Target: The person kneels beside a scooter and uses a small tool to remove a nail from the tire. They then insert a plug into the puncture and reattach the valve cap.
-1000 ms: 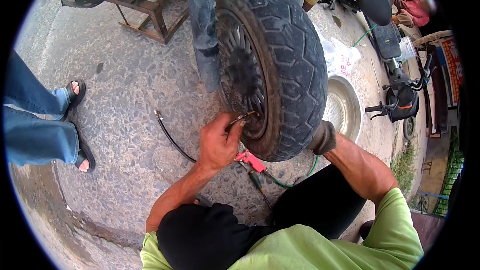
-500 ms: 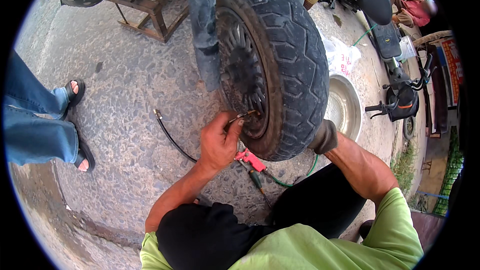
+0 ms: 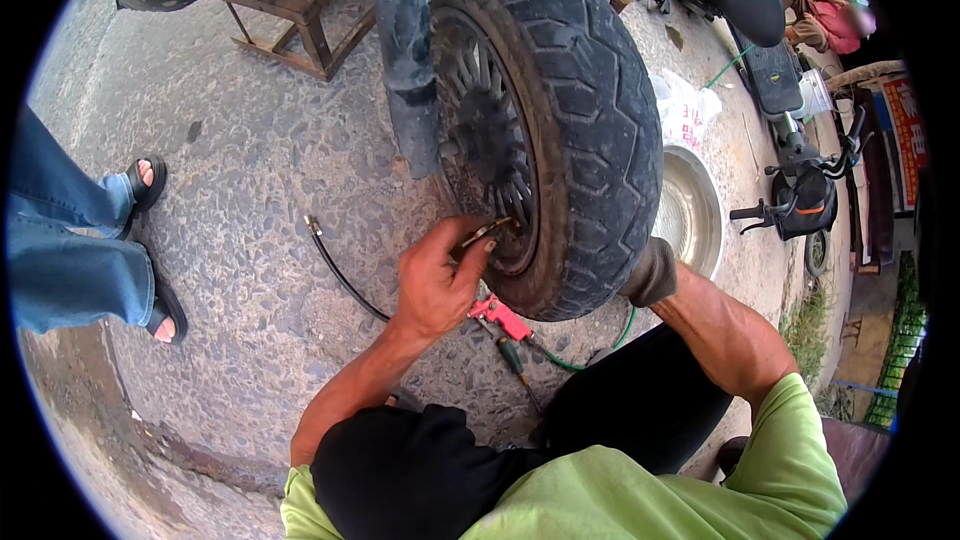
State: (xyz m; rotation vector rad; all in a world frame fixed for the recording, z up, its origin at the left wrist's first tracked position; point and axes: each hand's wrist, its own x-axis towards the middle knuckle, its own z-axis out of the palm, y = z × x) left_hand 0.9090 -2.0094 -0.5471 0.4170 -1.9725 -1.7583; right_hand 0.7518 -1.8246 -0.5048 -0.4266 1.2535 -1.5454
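A black treaded tyre point(image 3: 600, 140) stands upright on a dark spoked wheel point(image 3: 490, 130), mounted beside a worn fork leg point(image 3: 408, 90). At the lower part of the rim, my bare left hand point(image 3: 435, 280) pinches a thin brass-coloured tool point(image 3: 488, 230) between thumb and fingers. The tool's tip points to the rim; whether it touches a valve there I cannot tell. My right hand point(image 3: 652, 275), in a dark glove, reaches behind the tyre's lower right side. Its fingers are hidden by the tyre.
On the pavement below the wheel lie a red air gun point(image 3: 502, 318), a green-handled screwdriver point(image 3: 512, 355) and a black hose point(image 3: 345, 280). A metal basin point(image 3: 708, 210) sits right of the tyre. Someone's sandalled feet point(image 3: 160, 315) stand at left; a scooter point(image 3: 790, 130) is at right.
My left thumb and fingers have shifted slightly on the thin tool, which has turned a little. My right hand stays at the tyre.
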